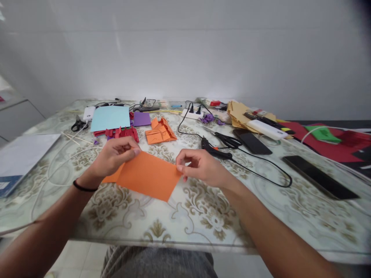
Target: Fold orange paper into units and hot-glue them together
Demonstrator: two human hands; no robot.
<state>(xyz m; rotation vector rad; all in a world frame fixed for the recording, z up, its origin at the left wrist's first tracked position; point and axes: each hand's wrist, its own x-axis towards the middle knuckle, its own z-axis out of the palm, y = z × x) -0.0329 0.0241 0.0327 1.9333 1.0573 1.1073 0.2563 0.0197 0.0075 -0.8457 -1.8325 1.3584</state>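
Note:
An orange sheet of paper (149, 175) is held up between my two hands, tilted over the table. My left hand (117, 156) pinches its upper left corner between thumb and fingers. At the upper right corner, my right hand (199, 166) grips the edge between thumb and forefinger. Another orange paper piece (112, 177) shows partly under my left hand, mostly covered by the sheet. Behind the sheet lie folded orange paper pieces (160, 131). Folded red paper strips (123, 133) sit just past my left hand.
A black glue gun (216, 150) with a looping cord and black-handled scissors (227, 139) lie right of my right hand. Two dark phones (319, 175) rest farther right. A light blue sheet (110, 118), a purple sheet (142, 119) and a white power strip (192, 113) are toward the back.

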